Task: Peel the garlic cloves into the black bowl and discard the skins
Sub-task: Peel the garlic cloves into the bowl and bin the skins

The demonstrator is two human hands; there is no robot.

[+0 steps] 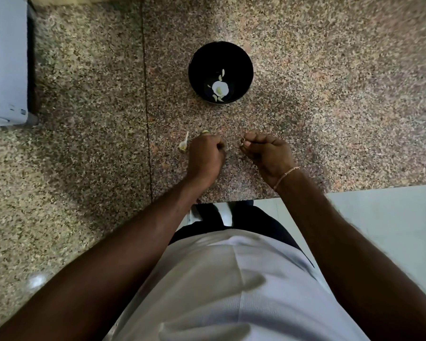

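Down on the speckled granite table (305, 70), the black bowl (197, 57) stands well ahead of both hands, roughly between them and slightly nearer the left one's line. Inside it lie a few pale peeled garlic cloves (221, 75) and a larger white garlic piece (220, 88) near the bottom.

The left hand (205, 157) is curled into a loose fist, knuckles up, and a bit of pale garlic clove (205, 131) shows just past its fingertips, apparently pinched there; how firmly it is held cannot be told. Just to the left of this hand, touching the table, lies a garlic piece with a thin stalk (184, 143), close beside the hand but not in it.

The right hand (268, 155) is also curled, thumb and forefinger drawn together on a tiny scrap of skin (242, 142) at their tips. A thin bracelet (286, 177) circles its wrist. The two hands are near each other with a bare gap of table between them.

At the far left edge stands a white appliance (5, 62). The person's white shirt (231, 279) fills the lower middle.
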